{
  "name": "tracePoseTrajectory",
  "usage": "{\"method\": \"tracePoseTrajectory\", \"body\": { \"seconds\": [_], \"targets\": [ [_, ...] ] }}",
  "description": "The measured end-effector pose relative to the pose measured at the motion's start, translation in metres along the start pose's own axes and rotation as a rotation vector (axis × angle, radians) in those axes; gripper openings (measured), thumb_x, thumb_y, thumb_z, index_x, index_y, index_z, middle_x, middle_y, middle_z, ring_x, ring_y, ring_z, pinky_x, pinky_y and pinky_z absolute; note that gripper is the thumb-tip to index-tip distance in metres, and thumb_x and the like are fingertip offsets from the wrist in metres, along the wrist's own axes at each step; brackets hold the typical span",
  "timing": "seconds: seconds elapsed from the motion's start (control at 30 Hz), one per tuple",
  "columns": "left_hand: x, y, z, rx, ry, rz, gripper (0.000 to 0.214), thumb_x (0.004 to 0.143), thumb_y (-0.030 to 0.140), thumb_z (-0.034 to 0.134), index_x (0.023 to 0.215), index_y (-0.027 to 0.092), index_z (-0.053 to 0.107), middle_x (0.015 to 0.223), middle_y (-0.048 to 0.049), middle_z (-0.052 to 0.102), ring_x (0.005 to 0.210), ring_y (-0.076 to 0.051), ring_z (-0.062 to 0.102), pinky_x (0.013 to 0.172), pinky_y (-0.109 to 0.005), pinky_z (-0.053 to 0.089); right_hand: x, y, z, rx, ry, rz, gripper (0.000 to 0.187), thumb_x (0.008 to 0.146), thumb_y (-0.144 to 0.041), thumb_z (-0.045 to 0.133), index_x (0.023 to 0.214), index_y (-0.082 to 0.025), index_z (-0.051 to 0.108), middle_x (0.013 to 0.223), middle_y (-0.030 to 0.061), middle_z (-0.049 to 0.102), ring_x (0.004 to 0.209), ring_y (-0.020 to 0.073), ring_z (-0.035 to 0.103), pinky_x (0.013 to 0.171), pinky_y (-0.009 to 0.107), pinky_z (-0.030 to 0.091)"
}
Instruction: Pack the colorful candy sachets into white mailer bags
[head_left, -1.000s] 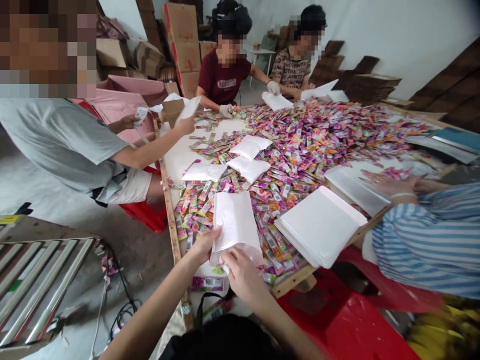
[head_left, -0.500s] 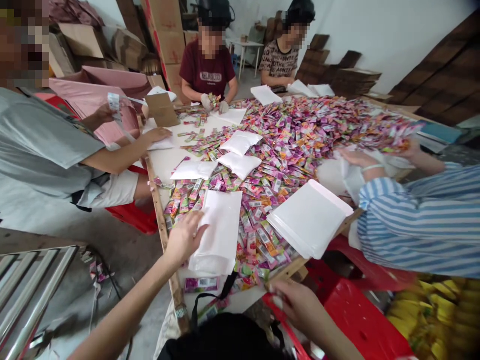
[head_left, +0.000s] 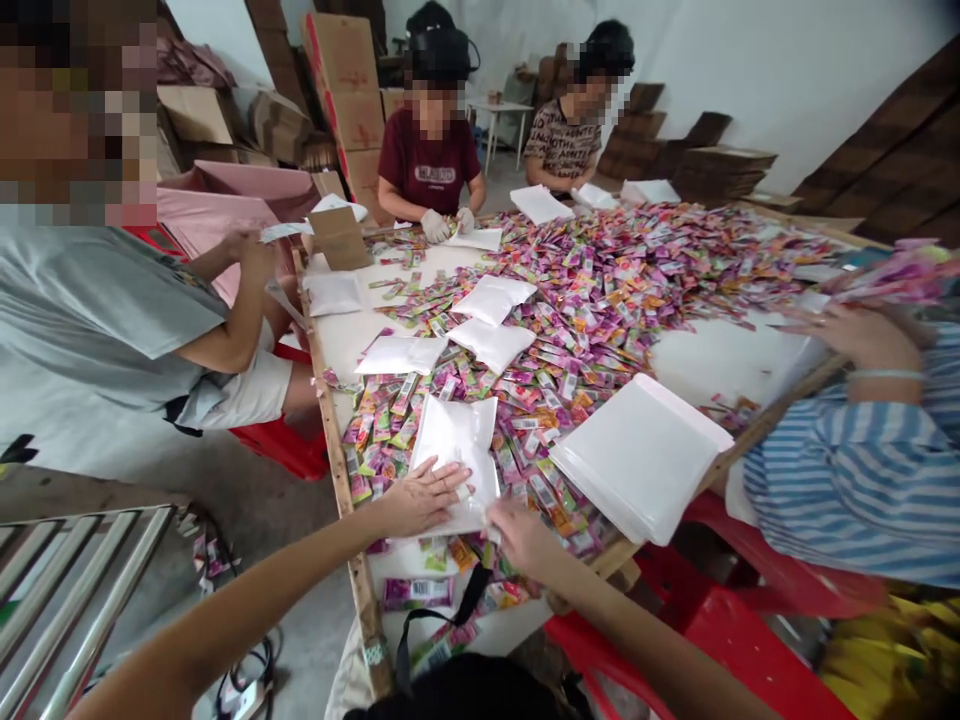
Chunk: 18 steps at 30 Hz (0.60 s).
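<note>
A puffy white mailer bag (head_left: 459, 430) lies on the table in front of me, on top of many small printed sachets (head_left: 536, 425). My left hand (head_left: 422, 498) rests flat across its lower part, fingers spread. At the bag's near right corner, my right hand (head_left: 519, 538) has thumb and fingers pinched together on the edge. Exactly what the fingertips grip there is partly hidden. To the right lies a stack of flat white mailer bags (head_left: 637, 455). Beyond my bag are several filled white mailer bags (head_left: 491, 345).
A wooden rim (head_left: 335, 455) edges the table. One person in grey (head_left: 127, 310) sits at the left holding a strip of labels; another in blue stripes (head_left: 862, 460) handles sachets at the right. Two others sit across. A red stool (head_left: 697, 640) is beside me.
My left hand has moved from the bag's left edge onto its lower part. My right hand has come up from below the table edge to the bag's corner.
</note>
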<state>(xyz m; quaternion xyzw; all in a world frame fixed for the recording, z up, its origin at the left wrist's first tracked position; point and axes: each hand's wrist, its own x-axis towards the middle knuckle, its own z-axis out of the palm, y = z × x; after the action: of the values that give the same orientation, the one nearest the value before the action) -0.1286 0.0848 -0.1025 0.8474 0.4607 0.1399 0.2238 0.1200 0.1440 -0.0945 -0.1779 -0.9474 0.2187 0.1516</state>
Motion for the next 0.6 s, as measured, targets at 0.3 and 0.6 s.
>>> {"method": "tracePoseTrajectory", "body": {
  "seconds": [0.3,0.6],
  "targets": [
    [-0.028,0.012,-0.023,-0.693,0.4,-0.293,0.077,0.081,0.07,0.017,0.11,0.015,0.063,0.118,-0.0132,0.061,0.115,-0.027,0.052,0.101,-0.042,0.036,0.031,0.008,0.001,0.025,0.304,0.548,0.016,0.085,-0.022,0.035,0.085,-0.017,0.05,0.068,0.0045,0.06,0.063,0.0188,0.056,0.056,0.026,0.033],
    [-0.002,0.019,0.016,-0.277,0.596,-0.977,0.045,0.081,0.052,0.042,0.06,0.016,0.055,0.052,-0.0026,0.054,0.054,-0.018,0.055,0.053,-0.027,0.037,0.041,0.012,0.014,0.056,0.343,0.658,0.015,0.079,-0.02,0.039,0.079,-0.018,0.055,0.076,0.0074,0.062,0.073,0.0214,0.06,0.066,0.029,0.043]
  ]
}}
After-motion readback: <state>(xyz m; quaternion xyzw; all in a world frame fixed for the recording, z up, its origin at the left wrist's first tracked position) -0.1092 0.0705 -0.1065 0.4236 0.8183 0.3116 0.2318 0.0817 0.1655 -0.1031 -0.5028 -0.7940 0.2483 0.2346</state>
